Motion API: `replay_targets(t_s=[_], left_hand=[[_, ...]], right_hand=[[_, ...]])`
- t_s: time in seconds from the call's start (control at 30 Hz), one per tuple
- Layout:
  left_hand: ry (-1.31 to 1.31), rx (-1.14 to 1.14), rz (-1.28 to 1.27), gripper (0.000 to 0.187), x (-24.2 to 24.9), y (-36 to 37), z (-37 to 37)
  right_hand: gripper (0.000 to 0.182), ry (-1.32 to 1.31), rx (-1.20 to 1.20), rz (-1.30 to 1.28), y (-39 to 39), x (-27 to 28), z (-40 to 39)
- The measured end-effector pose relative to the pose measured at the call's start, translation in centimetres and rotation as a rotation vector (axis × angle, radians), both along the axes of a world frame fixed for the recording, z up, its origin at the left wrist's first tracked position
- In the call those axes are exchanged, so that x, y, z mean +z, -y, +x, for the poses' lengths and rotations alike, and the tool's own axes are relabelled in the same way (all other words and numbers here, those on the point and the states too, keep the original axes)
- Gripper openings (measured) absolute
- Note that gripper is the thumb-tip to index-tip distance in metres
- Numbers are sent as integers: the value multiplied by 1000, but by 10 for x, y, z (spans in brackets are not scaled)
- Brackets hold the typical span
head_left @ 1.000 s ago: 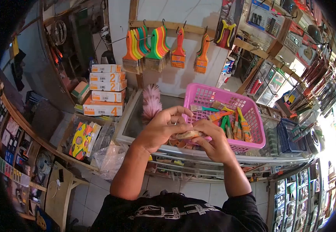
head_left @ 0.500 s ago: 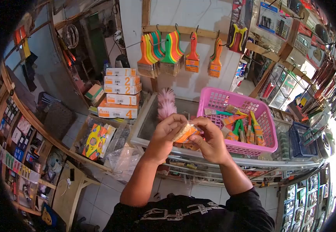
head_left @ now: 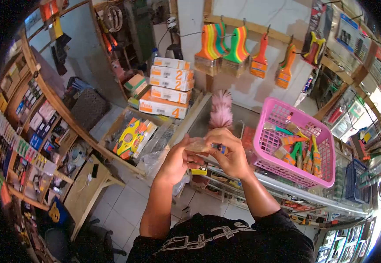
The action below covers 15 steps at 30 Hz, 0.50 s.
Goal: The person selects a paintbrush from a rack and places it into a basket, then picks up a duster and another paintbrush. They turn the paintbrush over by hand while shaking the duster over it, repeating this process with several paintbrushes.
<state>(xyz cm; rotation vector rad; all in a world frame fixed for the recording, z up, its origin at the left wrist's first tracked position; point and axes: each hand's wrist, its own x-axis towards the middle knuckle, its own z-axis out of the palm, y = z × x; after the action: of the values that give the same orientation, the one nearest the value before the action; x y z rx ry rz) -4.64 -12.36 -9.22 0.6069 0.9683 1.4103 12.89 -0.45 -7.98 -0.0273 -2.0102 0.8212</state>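
Observation:
Between my two hands, over the counter's front edge, is a paintbrush [head_left: 198, 147]; its pale tan bristle end shows, and the rest is mostly covered by fingers. My left hand [head_left: 175, 160] is curled round it from the left. My right hand [head_left: 230, 153] pinches it from the right with thumb and fingers. A pink feather duster [head_left: 222, 114] lies on the glass counter [head_left: 247, 113] just beyond my hands. To the right stands a pink plastic basket [head_left: 293, 165] holding several paintbrushes [head_left: 306, 158] with green, orange and yellow handles.
Stacked orange-and-white boxes [head_left: 165, 94] stand at the back left, behind a yellow patterned box [head_left: 133, 138] and clear plastic bags [head_left: 157, 155]. Hanging paintbrushes [head_left: 234, 46] line the wall rail. A dark blue basket [head_left: 358, 177] is at the far right; a wooden bench [head_left: 83, 188] is lower left.
My view has swung left, so the surroundings sit further right. The paintbrush has turned in my hands: its orange label, visible before, is now hidden, and the pale end lies flatter.

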Motion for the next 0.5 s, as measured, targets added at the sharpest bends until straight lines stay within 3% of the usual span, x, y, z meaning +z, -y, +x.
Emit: replay_targets(t_s=[0.03, 0.13, 0.27, 0.5], left_hand=[[143, -67, 120, 59, -8, 2, -4], [227, 62, 149, 50, -12, 5, 3], [-58, 158, 193, 41, -39, 0, 3], [-116, 308, 107, 34, -49, -9, 6]], right_hand=[[31, 16, 20, -72, 3, -3, -5], [32, 130, -55, -45, 8, -10, -6], [33, 202, -125, -9, 5, -31, -7], [51, 288, -404, -185, -28, -81, -8]])
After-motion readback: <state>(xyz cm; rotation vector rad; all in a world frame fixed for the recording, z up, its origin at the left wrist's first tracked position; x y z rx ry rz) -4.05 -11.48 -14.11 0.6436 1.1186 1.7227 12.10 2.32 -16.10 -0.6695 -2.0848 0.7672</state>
